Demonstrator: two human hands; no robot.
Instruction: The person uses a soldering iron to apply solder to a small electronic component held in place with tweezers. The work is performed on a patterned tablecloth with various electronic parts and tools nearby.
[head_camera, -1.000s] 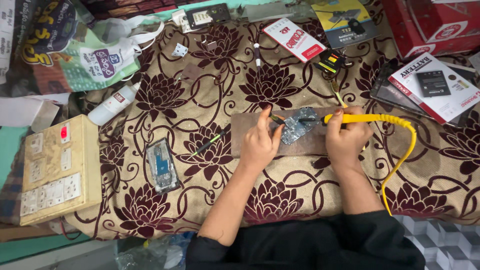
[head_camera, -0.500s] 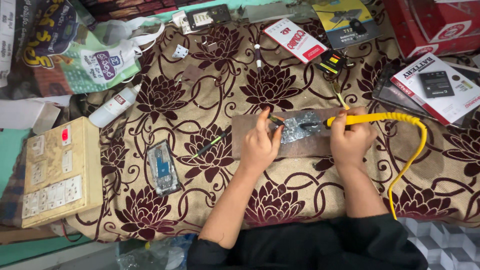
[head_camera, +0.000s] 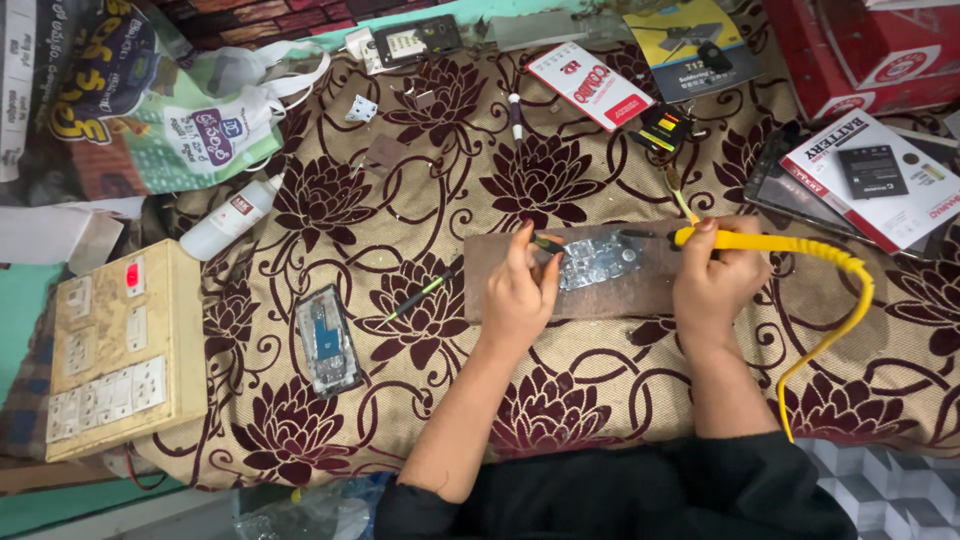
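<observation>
Soldering in hand on a small circuit board (head_camera: 598, 262), which lies on a brown wooden slab (head_camera: 640, 292) set on the floral cloth (head_camera: 420, 200), roughly mid-frame between both hands.

Right hand (head_camera: 715, 285): fingers wrapped tight around the yellow soldering iron (head_camera: 760, 241), held pen-fashion; dark tip points left toward the board's right edge. Whether the tip touches metal cannot be told at this size. Yellow cord (head_camera: 835, 330) loops down to the right.

Left hand (head_camera: 520, 295): thumb and forefinger pressed together on a thin dark tool (head_camera: 548, 243), perhaps tweezers or a solder strand, its end at the board's left edge. Heel of the hand rests on the slab.

Progress, as judged: board is out of its housing and positioned, iron is up and aimed, both hands braced. Work looks mid-joint rather than finished; no sign of reassembly. An opened phone body (head_camera: 327, 340) lies well apart to the left on the cloth, a green-tipped screwdriver (head_camera: 420, 293) between it and the slab, untouched. So refitting appears still to do.

Also present: white squeeze bottle (head_camera: 230, 218) upper left, cream switch board (head_camera: 115, 350) at far left, battery pack box (head_camera: 880, 180) at right.
</observation>
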